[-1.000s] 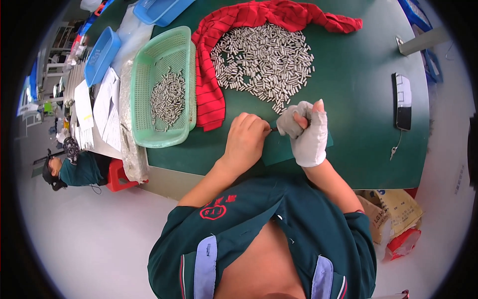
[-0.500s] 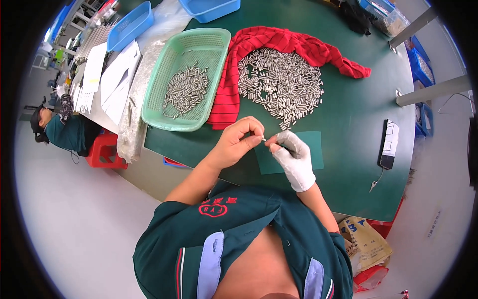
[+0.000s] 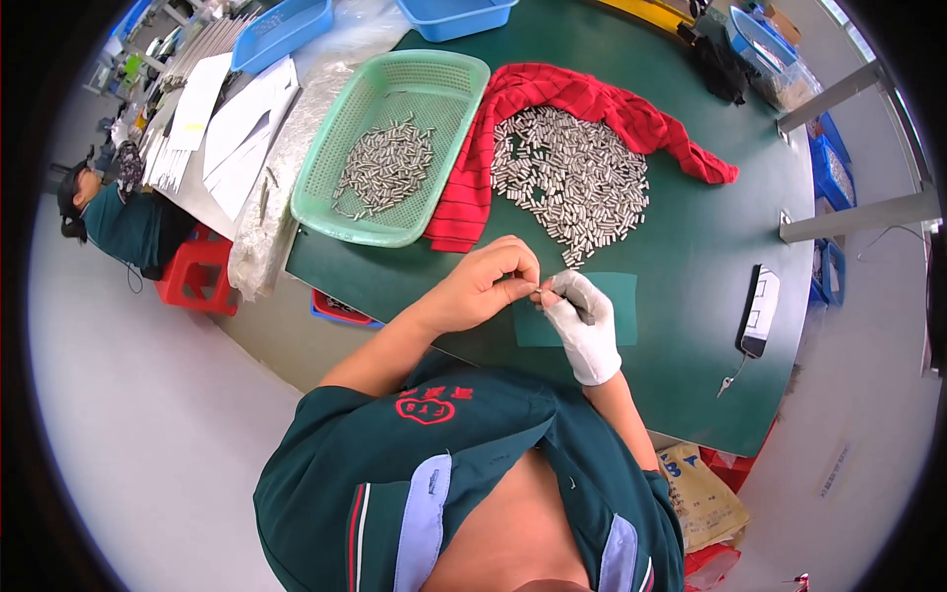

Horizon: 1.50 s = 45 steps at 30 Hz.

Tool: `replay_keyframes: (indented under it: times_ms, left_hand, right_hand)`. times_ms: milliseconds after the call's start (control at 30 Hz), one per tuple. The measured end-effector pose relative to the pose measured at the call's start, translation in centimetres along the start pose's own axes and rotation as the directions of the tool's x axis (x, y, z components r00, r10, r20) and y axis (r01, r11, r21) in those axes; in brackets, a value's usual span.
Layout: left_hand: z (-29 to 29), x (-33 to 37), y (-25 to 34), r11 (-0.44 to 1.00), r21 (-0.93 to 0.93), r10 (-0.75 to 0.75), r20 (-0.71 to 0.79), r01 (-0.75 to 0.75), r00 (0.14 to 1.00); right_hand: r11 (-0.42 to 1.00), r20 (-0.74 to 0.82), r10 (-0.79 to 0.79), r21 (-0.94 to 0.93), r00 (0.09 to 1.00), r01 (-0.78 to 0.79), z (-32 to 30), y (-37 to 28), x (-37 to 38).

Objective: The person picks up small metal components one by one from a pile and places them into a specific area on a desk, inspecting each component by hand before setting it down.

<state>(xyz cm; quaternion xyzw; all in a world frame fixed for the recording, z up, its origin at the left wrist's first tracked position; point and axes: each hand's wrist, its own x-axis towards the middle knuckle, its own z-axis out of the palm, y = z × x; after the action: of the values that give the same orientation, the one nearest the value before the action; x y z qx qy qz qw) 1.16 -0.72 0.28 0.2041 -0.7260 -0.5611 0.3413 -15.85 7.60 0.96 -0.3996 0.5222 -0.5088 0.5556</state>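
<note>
My bare left hand is closed in a pinch, thumb against forefinger, on a small metal pin that the fingertips mostly cover. Meeting it from the other side is my right hand, in a white glove that leaves some fingertips bare; its thumb and forefinger also close on the pin. Both hands hover over a thin green sheet near the table's front edge. Just beyond them a wide heap of short silvery metal pins lies on the table, bordered at the back and left by a red striped cloth.
Left of the heap, a green mesh basket holds more pins. Blue trays, papers and plastic wrap lie farther left. A black-and-white case with a key rests at right. Beyond the left side sits another person.
The view has turned and shifted slightly. My fingertips have drawn closer together around the pin, which shows less than before. Heap, basket and cloth look unchanged.
</note>
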Motion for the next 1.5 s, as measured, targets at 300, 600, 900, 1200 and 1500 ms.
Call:
replay_keyframes:
  times_ms: [300, 600, 900, 1200, 1500]
  left_hand:
    - [-1.1, 0.0, 0.8, 0.953, 0.288, 0.159, -0.197, -0.098, 0.967]
    - [-6.1, 0.0, 2.6, 0.580, 0.798, 0.520, -0.518, 0.165, 0.679]
    - [1.1, 0.0, -1.0, 0.793, 0.605, 0.237, -0.191, -0.075, 0.953]
    - [0.4, 1.1, -1.6, 0.737, 0.676, 0.127, -0.145, 0.005, 0.981]
    - [2.2, 4.1, -2.6, 0.738, 0.671, 0.051, 0.053, -0.073, 0.997]
  right_hand:
    - [1.000, -0.059, 0.013, -0.016, 0.998, -0.014, 0.0, -0.3, -0.9]
    - [0.999, -0.110, -0.022, 0.021, 0.994, 0.024, -0.1, -0.3, -0.8]
    - [0.942, -0.192, -0.209, 0.222, 0.959, 0.250, -0.5, 0.8, -1.1]
    - [0.805, -0.226, -0.290, 0.468, 0.930, 0.364, -2.3, 0.2, -0.3]
    - [0.800, -0.193, -0.274, 0.498, 0.942, 0.334, -3.8, 1.2, -1.1]
